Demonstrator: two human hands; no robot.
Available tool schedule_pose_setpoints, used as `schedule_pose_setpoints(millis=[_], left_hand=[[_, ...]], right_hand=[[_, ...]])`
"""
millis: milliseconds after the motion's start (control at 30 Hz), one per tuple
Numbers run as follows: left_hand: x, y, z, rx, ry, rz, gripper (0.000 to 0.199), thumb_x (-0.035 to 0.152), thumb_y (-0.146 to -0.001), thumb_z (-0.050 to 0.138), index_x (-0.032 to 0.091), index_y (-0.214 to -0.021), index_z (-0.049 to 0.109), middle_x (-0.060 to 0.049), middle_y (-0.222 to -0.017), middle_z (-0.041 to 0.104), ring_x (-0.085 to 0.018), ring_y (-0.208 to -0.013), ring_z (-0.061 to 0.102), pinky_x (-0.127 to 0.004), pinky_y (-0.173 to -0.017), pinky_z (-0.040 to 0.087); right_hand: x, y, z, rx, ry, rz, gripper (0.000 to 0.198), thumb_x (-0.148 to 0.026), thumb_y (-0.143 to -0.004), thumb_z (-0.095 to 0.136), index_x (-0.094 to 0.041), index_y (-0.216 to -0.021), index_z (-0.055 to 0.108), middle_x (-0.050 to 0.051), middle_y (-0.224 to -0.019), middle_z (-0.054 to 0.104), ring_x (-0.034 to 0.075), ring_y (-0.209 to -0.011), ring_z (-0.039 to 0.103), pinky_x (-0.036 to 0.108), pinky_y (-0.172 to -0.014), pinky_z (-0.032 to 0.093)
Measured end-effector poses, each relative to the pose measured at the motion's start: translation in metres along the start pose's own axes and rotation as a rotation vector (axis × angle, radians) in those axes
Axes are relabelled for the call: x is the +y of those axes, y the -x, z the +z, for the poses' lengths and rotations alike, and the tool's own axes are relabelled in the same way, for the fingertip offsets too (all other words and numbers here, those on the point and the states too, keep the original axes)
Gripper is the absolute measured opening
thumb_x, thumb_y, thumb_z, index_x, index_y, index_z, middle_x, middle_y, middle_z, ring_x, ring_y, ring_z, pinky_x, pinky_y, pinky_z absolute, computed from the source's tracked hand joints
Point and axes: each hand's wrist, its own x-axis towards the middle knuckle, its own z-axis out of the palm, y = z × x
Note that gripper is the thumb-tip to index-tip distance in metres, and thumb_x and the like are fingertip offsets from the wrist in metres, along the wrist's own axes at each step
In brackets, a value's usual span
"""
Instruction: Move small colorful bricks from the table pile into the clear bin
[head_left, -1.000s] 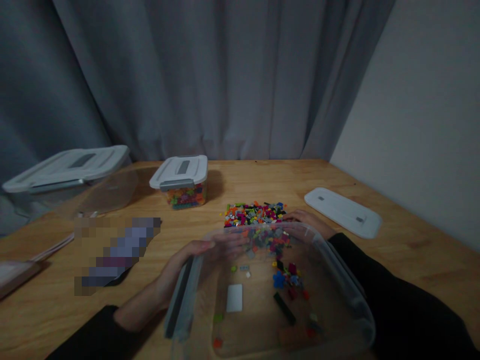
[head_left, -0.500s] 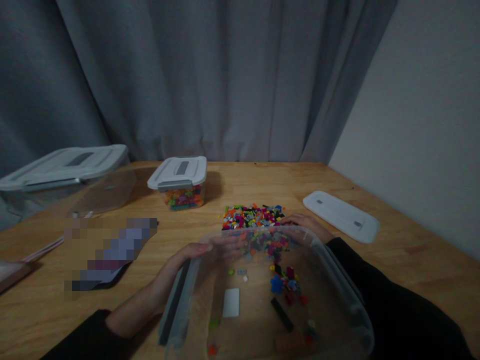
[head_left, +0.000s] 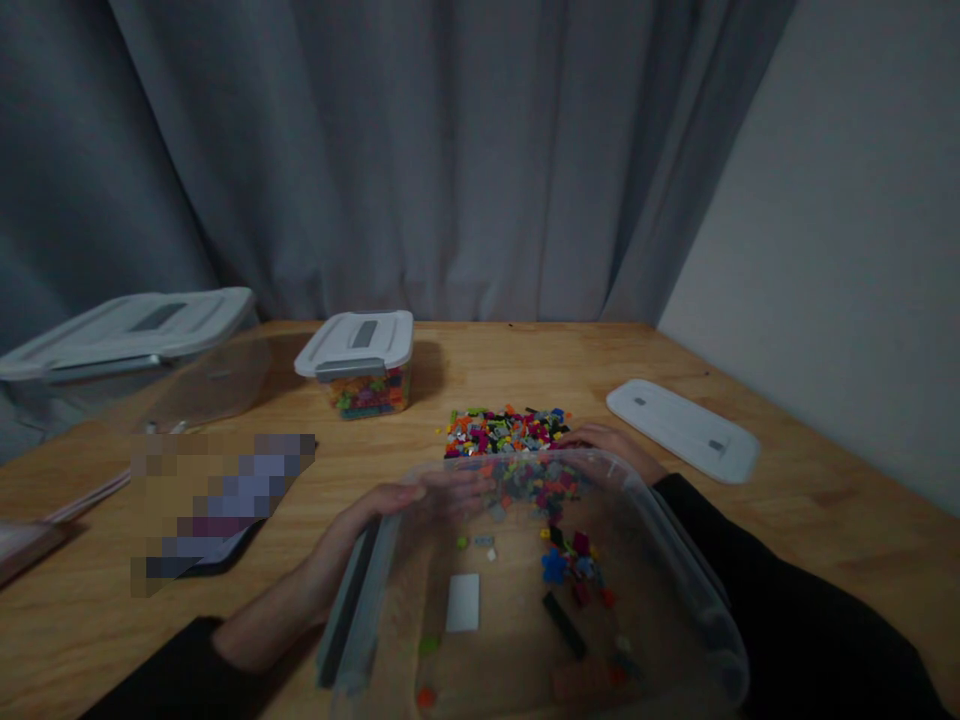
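Note:
A clear plastic bin [head_left: 679, 555] stands close in front of me with loose toy bricks on its floor, among them a white flat plate [head_left: 463, 603], a long black brick [head_left: 564, 624] and a blue flower-shaped piece [head_left: 554, 567]. Just beyond its far wall lies a pile of small mixed-colour bricks [head_left: 502, 432]. My left hand [head_left: 382, 502] reaches round the bin's far left corner. Its outstretched fingers show through the clear wall at the pile's near side. Past the far right corner, my right hand [head_left: 611, 445] lies low with fingers extended against the pile's right edge.
A white lid [head_left: 682, 430] lies flat at the right. Behind the pile, to the left, stands a small lidded box of bricks [head_left: 371, 397]. A larger lidded bin [head_left: 165, 325] is at the far left. Nearer lies a flat, pixelated object [head_left: 232, 515].
Both hands and the bin keep almost the same place. The view has shifted very slightly.

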Motion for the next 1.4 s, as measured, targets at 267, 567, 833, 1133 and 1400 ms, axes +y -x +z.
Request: schedule_pose_setpoints(millis=[267, 567, 833, 1133, 1400], left_hand=[[0.008, 0.002, 0.01, -0.039, -0.014, 0.005, 0.031, 0.025, -0.08, 0.051, 0.029, -0.089, 0.081, 0.001, -0.112, 0.077, -0.029, -0.122, 0.06, -0.042, -0.113, 0.034], [0.001, -0.004, 0.001, -0.105, 0.014, 0.029, 0.033, 0.027, -0.082, 0.05, 0.027, -0.098, 0.079, 0.001, -0.115, 0.076, -0.024, -0.122, 0.06, -0.033, -0.11, 0.037], [0.005, -0.002, 0.005, -0.128, -0.006, 0.008, 0.037, 0.023, -0.085, 0.044, 0.025, -0.099, 0.079, 0.0, -0.111, 0.077, -0.022, -0.117, 0.062, -0.034, -0.114, 0.033], [0.007, -0.001, 0.009, -0.084, 0.012, 0.041, 0.029, 0.023, -0.08, 0.053, 0.029, -0.066, 0.077, 0.002, -0.08, 0.08, -0.022, -0.102, 0.069, -0.032, -0.107, 0.041], [0.002, -0.002, 0.001, -0.099, 0.002, 0.03, 0.032, 0.022, -0.083, 0.049, 0.027, -0.077, 0.08, 0.002, -0.101, 0.08, -0.021, -0.113, 0.065, -0.03, -0.108, 0.04]], right_hand=[[0.004, 0.0, 0.004, 0.021, 0.017, 0.003, 0.031, -0.04, -0.09, 0.056, -0.021, -0.111, 0.068, 0.01, -0.107, 0.069, 0.023, -0.097, 0.066, 0.038, -0.087, 0.052], [0.006, -0.001, 0.002, 0.007, -0.005, -0.002, 0.033, -0.041, -0.09, 0.055, -0.023, -0.116, 0.066, 0.01, -0.115, 0.069, 0.025, -0.105, 0.064, 0.041, -0.093, 0.05], [-0.006, -0.001, -0.004, 0.009, 0.02, -0.049, 0.036, -0.04, -0.09, 0.051, -0.02, -0.117, 0.064, 0.011, -0.112, 0.068, 0.024, -0.102, 0.065, 0.04, -0.091, 0.051], [-0.009, -0.001, -0.006, 0.017, 0.011, -0.045, 0.037, -0.038, -0.092, 0.048, -0.017, -0.119, 0.063, 0.012, -0.104, 0.066, 0.023, -0.096, 0.062, 0.039, -0.087, 0.05], [-0.004, 0.0, -0.004, 0.062, -0.045, -0.051, 0.032, -0.033, -0.09, 0.053, -0.024, -0.118, 0.065, 0.01, -0.108, 0.068, 0.022, -0.096, 0.064, 0.038, -0.087, 0.052]])
